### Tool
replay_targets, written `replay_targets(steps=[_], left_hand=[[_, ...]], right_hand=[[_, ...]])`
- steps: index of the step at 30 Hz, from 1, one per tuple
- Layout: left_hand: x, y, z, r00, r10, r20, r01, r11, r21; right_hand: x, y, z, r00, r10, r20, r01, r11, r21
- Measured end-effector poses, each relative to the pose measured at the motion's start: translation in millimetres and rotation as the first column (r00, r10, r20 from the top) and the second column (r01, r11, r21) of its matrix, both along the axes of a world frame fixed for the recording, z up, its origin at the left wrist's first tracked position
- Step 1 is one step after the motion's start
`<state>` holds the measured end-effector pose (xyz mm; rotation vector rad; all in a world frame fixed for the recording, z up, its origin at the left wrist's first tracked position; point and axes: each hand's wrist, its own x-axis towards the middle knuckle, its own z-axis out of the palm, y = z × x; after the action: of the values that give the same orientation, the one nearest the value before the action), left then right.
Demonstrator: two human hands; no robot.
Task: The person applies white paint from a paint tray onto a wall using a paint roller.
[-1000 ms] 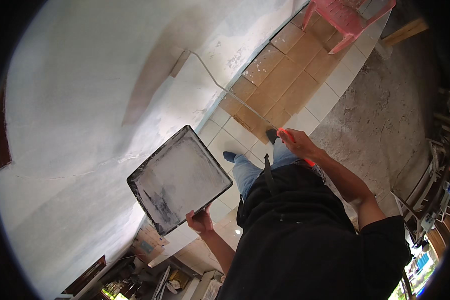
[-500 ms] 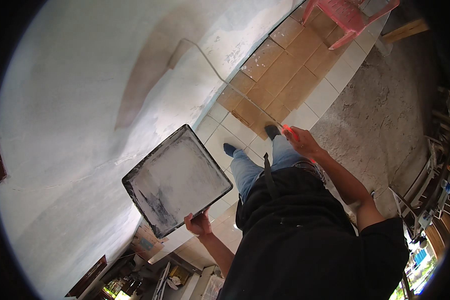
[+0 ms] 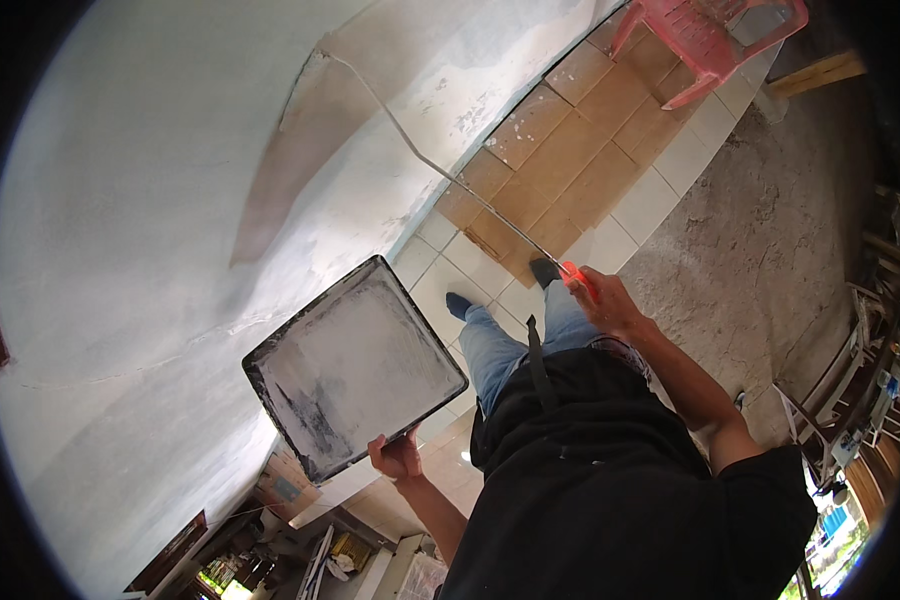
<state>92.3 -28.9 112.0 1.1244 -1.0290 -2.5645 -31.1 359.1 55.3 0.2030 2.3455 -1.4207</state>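
My left hand [image 3: 397, 456] grips the lower edge of a black rectangular paint tray [image 3: 460, 386], holding it out to the left. A greyish-white coat of paint covers the inside, with dark smears near one corner. In my right hand [image 3: 610, 303] is the red handle of a paint roller [image 3: 578, 281], fingers wrapped round it. Its long, thin metal rod runs up and left, bending at the far end by the wall [image 3: 150, 200]. The roller head there blends with the wall, so its outline is hard to make out. Around it is a darker brownish-grey patch.
A red plastic chair [image 3: 685, 40] stands at the top right. Brown cardboard-like sheets [image 3: 570, 150] cover part of the white tiles [image 3: 630, 215] along the wall's foot. Rough concrete [image 3: 730, 250] lies to the right, with clutter [image 3: 860, 390] at the far right edge.
The roller's far end has moved up and left along the wall, while my right hand has shifted slightly down. The tray in my left hand has hardly moved.
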Motion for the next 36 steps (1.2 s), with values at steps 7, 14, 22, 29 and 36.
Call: replay_targets(steps=[7,14,22,29,36], left_hand=[[6.7,-6.0,-1.4,0.999,-0.007,0.037,0.007,1.0,0.012],[7.0,-6.6,0.3,0.998,0.005,0.061,-0.004,1.0,-0.004],[5.4,-4.8,3.2,0.997,-0.014,0.071,0.017,0.999,-0.048],[6.1,-4.4,1.1,0.998,-0.017,0.061,0.018,1.0,-0.025],[11.5,-6.1,0.4,0.997,0.005,0.072,-0.004,1.0,-0.021]], right_hand=[[3.2,15.0,-73.6,0.995,-0.068,-0.071,0.064,0.996,-0.062],[6.1,12.0,-89.0,0.993,-0.068,0.097,0.068,0.998,0.01],[6.7,-3.1,-63.1,0.999,-0.046,-0.019,0.046,0.999,-0.022],[0.1,13.8,-99.3,1.0,-0.023,0.006,0.023,0.999,-0.024],[-14.7,12.0,-100.4,0.99,0.033,0.135,-0.023,0.997,-0.076]])
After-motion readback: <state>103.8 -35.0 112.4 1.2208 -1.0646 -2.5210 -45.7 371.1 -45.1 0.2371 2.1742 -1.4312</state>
